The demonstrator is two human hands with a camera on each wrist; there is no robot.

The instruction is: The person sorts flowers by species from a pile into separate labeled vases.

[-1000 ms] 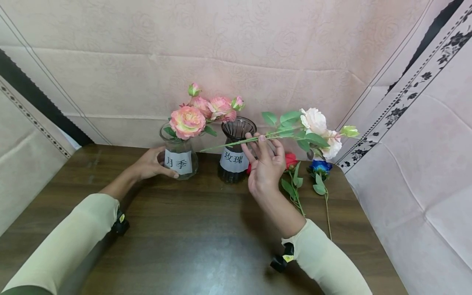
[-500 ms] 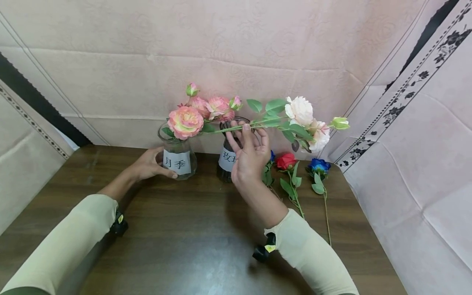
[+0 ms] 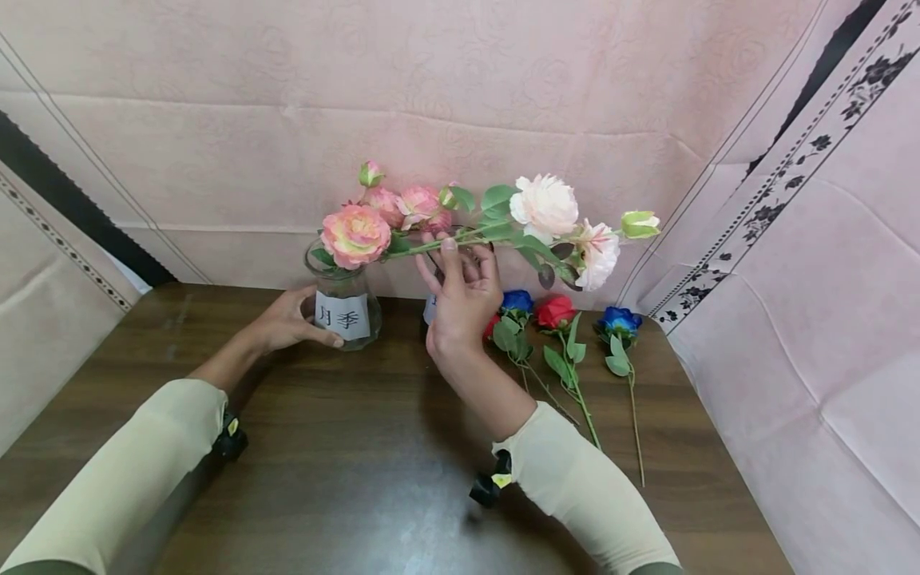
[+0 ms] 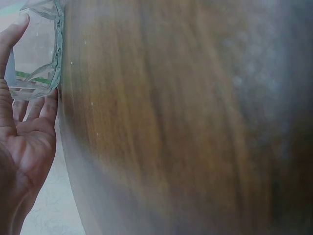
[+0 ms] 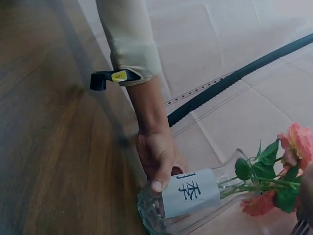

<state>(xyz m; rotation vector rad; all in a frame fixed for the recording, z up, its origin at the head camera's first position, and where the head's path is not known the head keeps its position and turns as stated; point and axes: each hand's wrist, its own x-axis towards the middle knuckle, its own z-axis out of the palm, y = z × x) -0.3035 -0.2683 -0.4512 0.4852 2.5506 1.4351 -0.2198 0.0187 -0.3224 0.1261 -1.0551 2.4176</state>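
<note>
Left hand (image 3: 286, 321) fingers curl round clear vase (image 3: 345, 315), upright on table (image 3: 316, 447), pink flowers (image 3: 355, 236) in it. Right hand (image 3: 465, 307) pinches white flower (image 3: 544, 208) stem, held sideways near the pink flowers, dark vase (image 3: 429, 313) mostly hidden behind. Red rose (image 3: 556, 311), blue rose (image 3: 620, 321) lie right.

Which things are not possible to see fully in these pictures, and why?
Head view: the dark vase and its label, mostly behind the right hand.
Head view: the leftmost red rose, partly behind the same hand.
Left wrist view: the clear vase, cut off by the top and left edges.
</note>
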